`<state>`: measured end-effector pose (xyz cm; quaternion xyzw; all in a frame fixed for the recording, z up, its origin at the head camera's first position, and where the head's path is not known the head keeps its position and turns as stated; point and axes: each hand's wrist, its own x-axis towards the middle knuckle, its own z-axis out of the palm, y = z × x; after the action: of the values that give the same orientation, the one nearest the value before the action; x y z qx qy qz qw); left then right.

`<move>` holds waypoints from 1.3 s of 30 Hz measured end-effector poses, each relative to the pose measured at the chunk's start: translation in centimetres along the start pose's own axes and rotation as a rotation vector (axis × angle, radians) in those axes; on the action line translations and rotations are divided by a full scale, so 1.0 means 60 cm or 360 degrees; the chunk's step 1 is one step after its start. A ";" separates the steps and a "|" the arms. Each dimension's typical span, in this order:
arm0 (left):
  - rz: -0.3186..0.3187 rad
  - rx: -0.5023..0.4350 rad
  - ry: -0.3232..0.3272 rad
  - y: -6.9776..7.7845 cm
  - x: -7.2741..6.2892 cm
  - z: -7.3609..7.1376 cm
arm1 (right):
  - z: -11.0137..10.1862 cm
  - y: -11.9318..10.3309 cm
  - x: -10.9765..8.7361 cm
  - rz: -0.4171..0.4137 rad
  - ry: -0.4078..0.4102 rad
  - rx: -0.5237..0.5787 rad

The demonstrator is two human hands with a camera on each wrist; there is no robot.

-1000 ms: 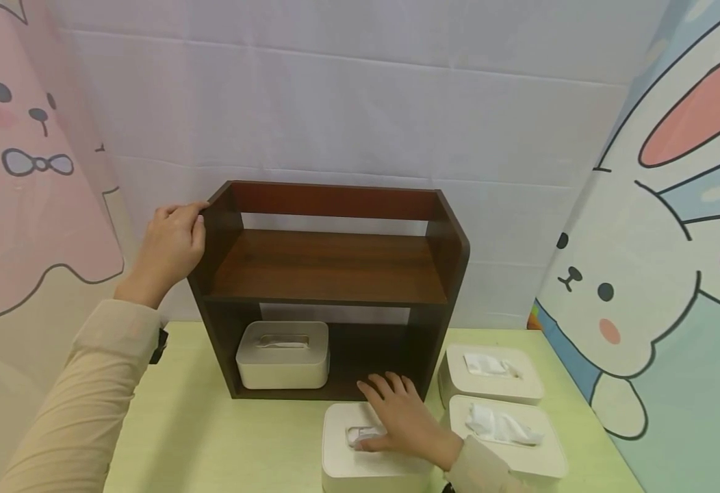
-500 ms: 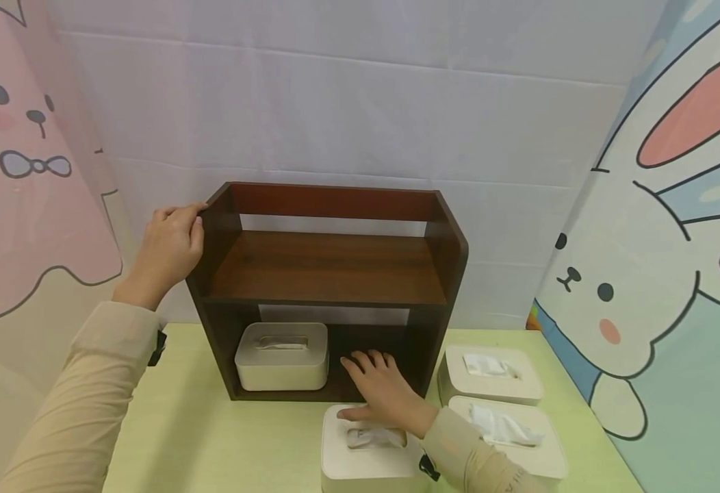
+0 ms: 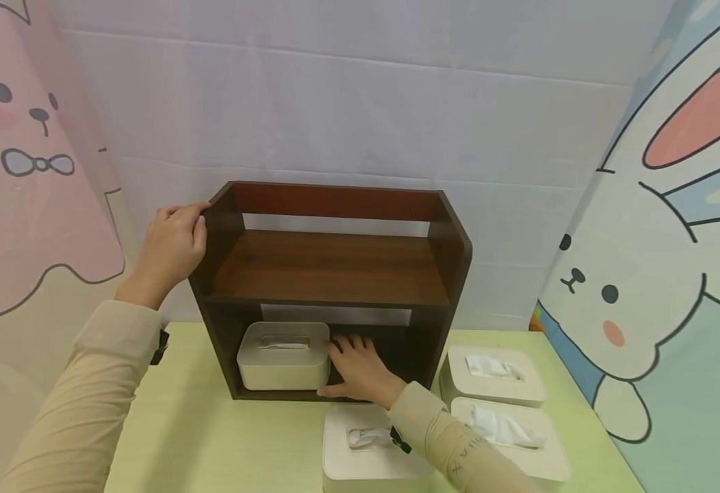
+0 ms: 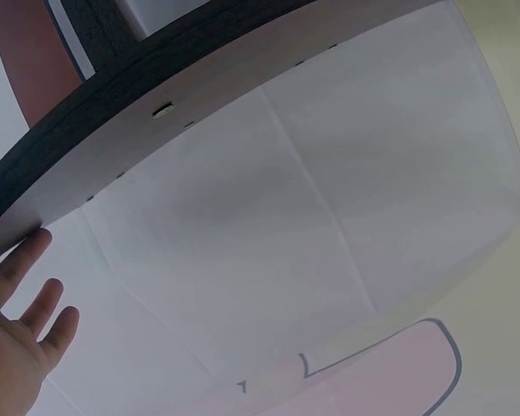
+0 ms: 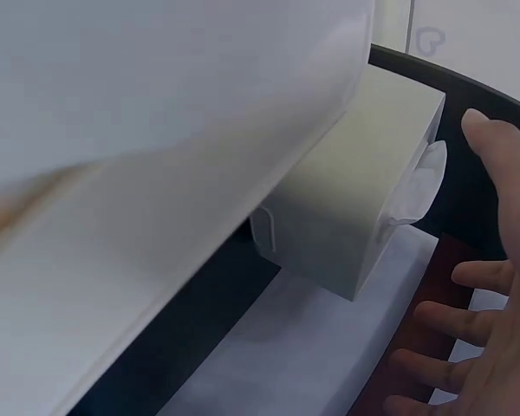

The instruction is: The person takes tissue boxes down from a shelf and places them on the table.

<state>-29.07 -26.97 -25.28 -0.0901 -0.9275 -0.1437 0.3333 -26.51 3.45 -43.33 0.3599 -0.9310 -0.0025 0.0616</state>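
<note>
A dark brown two-level wooden shelf (image 3: pixel 335 263) stands on the table. My left hand (image 3: pixel 174 239) grips the upper front edge of its left side panel; in the left wrist view, some fingers (image 4: pixel 48 303) lie loose along the panel's outer face. A white tissue box (image 3: pixel 283 373) sits in the lower compartment, at the left. My right hand (image 3: pixel 360 370) reaches into that compartment with fingers spread, fingertips right at the box's right side and nothing in its grasp. The right wrist view has this hand (image 5: pixel 485 338) open beside a box (image 5: pixel 338 191) with tissue sticking out.
Another white tissue box (image 3: pixel 360 469) stands on the pale green table (image 3: pixel 224 445) in front of the shelf, under my right forearm. Two more tissue boxes, a rear one (image 3: pixel 458 383) and a front one (image 3: pixel 538 462), stand to the right. A white cloth (image 3: pixel 348 103) hangs behind.
My right hand has moved left and forward, from over the front tissue box into the lower compartment beside the box there. The left hand stays on the shelf panel.
</note>
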 end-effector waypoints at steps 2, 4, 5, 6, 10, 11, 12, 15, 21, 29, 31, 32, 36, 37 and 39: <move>0.0002 -0.0006 -0.0004 0.000 0.000 0.000 | 0.002 -0.001 0.011 0.0007 0.0009 0.0009; 0.0002 -0.0014 -0.0008 0.000 0.001 0.001 | 0.003 -0.003 0.020 0.0016 0.0013 0.0028; 0.0003 -0.0016 -0.0006 0.000 0.001 0.001 | 0.004 -0.003 0.025 0.0022 0.0012 0.0032; 0.0003 -0.0019 -0.0007 0.000 0.001 0.001 | 0.004 -0.003 0.029 0.0027 0.0009 0.0035; 0.0006 -0.0025 0.0004 0.000 0.001 0.002 | 0.007 -0.006 0.047 0.0046 -0.0003 0.0029; 0.0005 -0.0025 0.0005 0.000 0.001 0.002 | 0.008 -0.007 0.051 0.0049 0.0005 0.0030; 0.0004 -0.0022 0.0005 0.000 0.001 0.002 | 0.009 -0.009 0.056 0.0046 0.0016 0.0023; 0.0000 -0.0015 0.0000 0.000 0.001 0.003 | 0.014 -0.013 0.068 0.0054 0.0046 0.0014; 0.0004 -0.0019 -0.0003 0.001 0.001 0.004 | 0.028 -0.018 0.095 0.0084 0.0011 -0.0043; -0.0014 -0.0032 -0.0028 0.002 0.000 0.005 | 0.033 -0.022 0.119 0.0184 -0.0189 0.0099; -0.0017 -0.0034 -0.0034 0.002 0.000 0.005 | 0.035 -0.023 0.123 0.0191 -0.0218 0.0108; -0.0017 -0.0034 -0.0036 0.002 0.000 0.005 | 0.036 -0.023 0.125 0.0200 -0.0233 0.0125; -0.0007 -0.0031 -0.0025 -0.001 0.000 0.005 | 0.046 -0.024 0.138 0.0231 -0.0284 0.0161; -0.0004 -0.0027 -0.0019 -0.002 0.000 0.004 | 0.049 -0.024 0.141 0.0237 -0.0293 0.0172; -0.0001 -0.0022 -0.0011 -0.003 0.000 0.004 | 0.057 -0.024 0.148 0.0242 -0.0307 0.0181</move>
<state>-29.28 -27.07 -25.49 -0.0926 -0.9277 -0.1498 0.3293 -32.48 -3.70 -45.78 0.2893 -0.9558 0.0205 -0.0486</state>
